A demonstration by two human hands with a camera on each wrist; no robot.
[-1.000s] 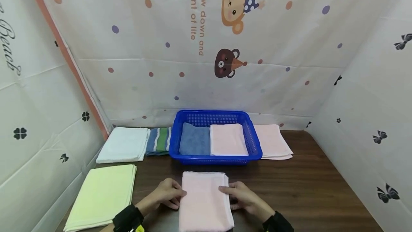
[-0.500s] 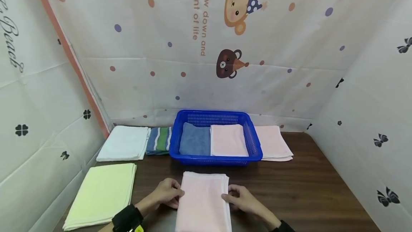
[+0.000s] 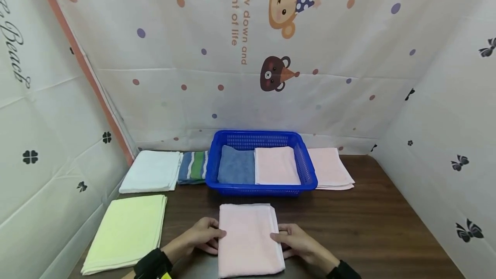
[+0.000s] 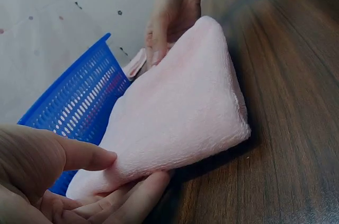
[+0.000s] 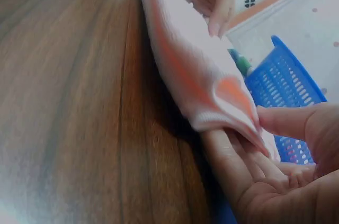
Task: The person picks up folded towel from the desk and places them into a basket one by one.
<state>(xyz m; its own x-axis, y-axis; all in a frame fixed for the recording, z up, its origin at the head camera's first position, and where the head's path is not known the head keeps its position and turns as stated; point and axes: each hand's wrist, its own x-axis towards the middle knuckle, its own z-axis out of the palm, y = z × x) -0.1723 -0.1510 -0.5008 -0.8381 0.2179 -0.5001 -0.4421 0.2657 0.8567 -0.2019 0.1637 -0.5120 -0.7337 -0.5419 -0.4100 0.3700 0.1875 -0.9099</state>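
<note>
Head view, read from left to right: a pale green towel [image 3: 125,232] lies at the near left of the wooden table [image 3: 372,231]; then the left hand [image 3: 201,238], thumb above and fingers beneath the left edge of the folded pink towel [image 3: 249,238]; then the right hand [image 3: 296,240], pinching the right edge in the same manner, as the wrist views confirm; the hands are apart, one per side, each clamped on the cloth. Its long axis runs near to far, straight between them, both equally close; the blue basket [image 3: 306,165] lies directly beyond its far end, holding a blue towel [image 3: 237,166] and another pink one.
</note>
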